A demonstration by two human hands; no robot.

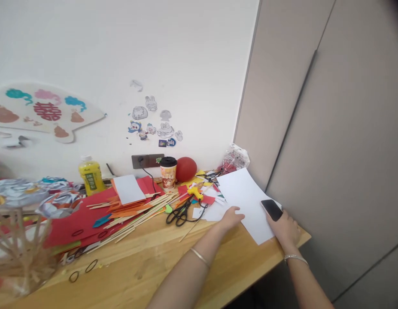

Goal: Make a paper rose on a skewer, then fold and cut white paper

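Note:
A large sheet of white paper (pixel 242 193) lies at the right end of the wooden table, overlapping other white sheets. My left hand (pixel 232 218) is at its left edge, with finger and thumb apart and nothing visible in the grasp. Over the sheet's right edge, my right hand (pixel 287 229) is closed around a smartphone (pixel 272 210) with a dark screen. Left of my left hand lie black-handled scissors (pixel 180 214) and a yellow glue gun (pixel 195 194) with a black cord.
Wooden sticks (pixel 144 213), red paper (pixel 70 225) and orange strips crowd the table (pixel 147 262). Behind them stand a yellow drink bottle (pixel 92 177), a lidded paper cup (pixel 168 174) and a red balloon (pixel 186 169). A grey cabinet (pixel 343 163) borders the table on the right.

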